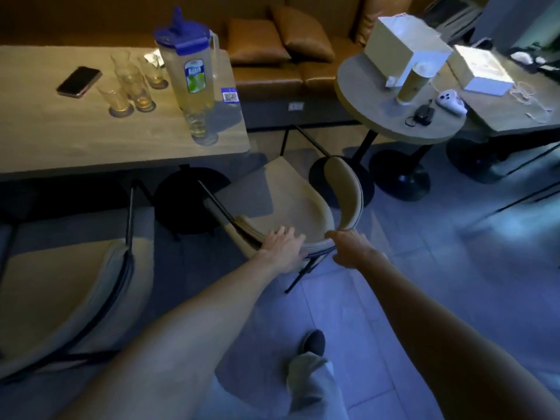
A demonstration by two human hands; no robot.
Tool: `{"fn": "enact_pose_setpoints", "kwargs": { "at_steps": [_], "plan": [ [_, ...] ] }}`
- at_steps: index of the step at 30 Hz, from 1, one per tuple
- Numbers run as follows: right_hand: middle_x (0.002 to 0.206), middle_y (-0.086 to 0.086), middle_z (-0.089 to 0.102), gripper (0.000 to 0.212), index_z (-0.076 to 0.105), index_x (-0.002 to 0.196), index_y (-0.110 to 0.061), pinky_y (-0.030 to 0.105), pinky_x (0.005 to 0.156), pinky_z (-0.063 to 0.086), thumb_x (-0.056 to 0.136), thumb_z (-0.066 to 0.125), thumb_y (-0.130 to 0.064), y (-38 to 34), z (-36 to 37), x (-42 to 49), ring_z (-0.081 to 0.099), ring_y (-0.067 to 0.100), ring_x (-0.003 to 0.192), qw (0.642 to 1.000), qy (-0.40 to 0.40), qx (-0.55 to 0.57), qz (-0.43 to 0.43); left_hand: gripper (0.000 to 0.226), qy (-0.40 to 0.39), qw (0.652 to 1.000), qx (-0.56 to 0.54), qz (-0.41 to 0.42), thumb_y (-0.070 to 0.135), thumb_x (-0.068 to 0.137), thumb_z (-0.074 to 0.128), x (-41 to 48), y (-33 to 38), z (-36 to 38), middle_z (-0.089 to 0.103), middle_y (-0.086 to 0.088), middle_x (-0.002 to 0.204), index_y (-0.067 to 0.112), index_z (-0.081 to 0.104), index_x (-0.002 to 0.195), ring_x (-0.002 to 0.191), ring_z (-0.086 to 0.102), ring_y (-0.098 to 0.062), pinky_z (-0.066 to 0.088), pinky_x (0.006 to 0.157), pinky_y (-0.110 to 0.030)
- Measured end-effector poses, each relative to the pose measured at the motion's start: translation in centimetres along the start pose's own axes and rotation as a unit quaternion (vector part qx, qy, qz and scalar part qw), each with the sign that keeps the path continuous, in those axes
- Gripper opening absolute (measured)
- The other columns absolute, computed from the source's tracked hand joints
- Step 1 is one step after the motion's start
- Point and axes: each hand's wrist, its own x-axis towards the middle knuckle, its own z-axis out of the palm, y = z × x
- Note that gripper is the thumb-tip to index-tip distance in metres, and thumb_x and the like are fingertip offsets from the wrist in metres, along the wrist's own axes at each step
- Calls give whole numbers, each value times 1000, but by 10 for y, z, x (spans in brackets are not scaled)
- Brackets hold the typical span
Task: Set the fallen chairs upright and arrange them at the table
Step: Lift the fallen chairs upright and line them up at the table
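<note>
With the table (91,140) and its jug (191,65) at 11 o'clock, a round table (378,116) at 1 and a second chair (60,298) at 8, the chair (291,201) tilts at 12 by the table's corner, my left hand (285,247) flat with fingers spread on its seat edge, my right hand (351,247) curled around its backrest's lower end.

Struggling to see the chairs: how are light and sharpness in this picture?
Head view: dim overall, bluish light on the floor; the middle chair is readable, the left chair sits in shadow; the white box glares; frame edges bend.
</note>
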Motion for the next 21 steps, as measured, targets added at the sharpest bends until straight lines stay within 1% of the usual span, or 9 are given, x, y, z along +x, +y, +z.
{"fn": "enact_pose_setpoints", "kwargs": {
  "at_steps": [4, 8, 9, 12, 14, 16, 18, 19, 21],
  "plan": [
    [137, 11, 51, 58, 41, 144, -20, 46, 104, 42, 89, 61, -15, 56, 14, 46, 48, 31, 128, 997, -18, -53, -58, 46, -27, 997, -23, -69, 46, 101, 38, 56, 33, 27, 46, -16, 135, 16, 45, 136, 124, 41, -35, 35, 102, -44],
    [135, 11, 51, 52, 47, 139, -18, 44, 104, 40, 89, 63, -18, 100, 21, 88, 48, 31, 127, 987, -21, -129, -94, 54, -58, 986, -89, -132, 56, 99, 37, 95, 56, 51, 53, -18, 133, 18, 44, 136, 122, 47, -37, 38, 99, -45],
    [134, 11, 51, 51, 48, 138, -19, 45, 104, 41, 88, 64, -19, 108, 23, 98, 47, 31, 126, 985, -11, -141, -101, 56, -65, 983, -94, -143, 59, 98, 37, 102, 59, 56, 55, -17, 132, 19, 45, 136, 121, 49, -37, 37, 99, -46],
    [131, 12, 47, 48, 52, 133, -22, 45, 103, 42, 87, 64, -23, 124, 33, 125, 43, 32, 123, 975, 26, -185, -120, 61, -92, 977, -77, -178, 67, 92, 41, 118, 66, 67, 59, -12, 128, 25, 45, 136, 119, 51, -36, 25, 102, -54],
    [130, 12, 44, 45, 55, 131, -25, 44, 103, 40, 87, 63, -24, 131, 39, 140, 42, 33, 121, 966, 37, -213, -141, 59, -104, 972, -67, -198, 66, 91, 46, 126, 71, 70, 60, -10, 124, 25, 46, 133, 118, 52, -35, 19, 104, -62],
    [132, 11, 46, 43, 56, 132, -28, 45, 107, 35, 89, 60, -24, 135, 45, 154, 42, 33, 121, 953, 42, -243, -177, 49, -106, 966, -56, -228, 56, 92, 53, 133, 77, 71, 62, -7, 120, 23, 50, 129, 116, 55, -34, 15, 106, -68],
    [134, 8, 50, 43, 54, 134, -30, 48, 113, 26, 91, 58, -25, 135, 51, 163, 46, 31, 124, 941, 23, -266, -207, 29, -93, 960, -39, -261, 34, 95, 58, 139, 81, 72, 64, -3, 117, 23, 57, 122, 113, 57, -33, 11, 105, -75],
    [132, 6, 54, 42, 54, 133, -30, 49, 114, 23, 91, 58, -24, 134, 54, 167, 49, 29, 124, 939, 14, -270, -215, 24, -87, 958, -33, -272, 24, 96, 56, 141, 82, 72, 65, -2, 116, 24, 60, 120, 112, 58, -33, 10, 104, -77],
    [124, 2, 62, 39, 56, 128, -30, 48, 114, 22, 91, 56, -19, 130, 58, 170, 54, 26, 120, 938, 2, -267, -219, 27, -85, 957, -32, -277, 12, 97, 51, 145, 84, 72, 65, -2, 114, 24, 62, 118, 111, 59, -33, 10, 102, -79]
  ]
}}
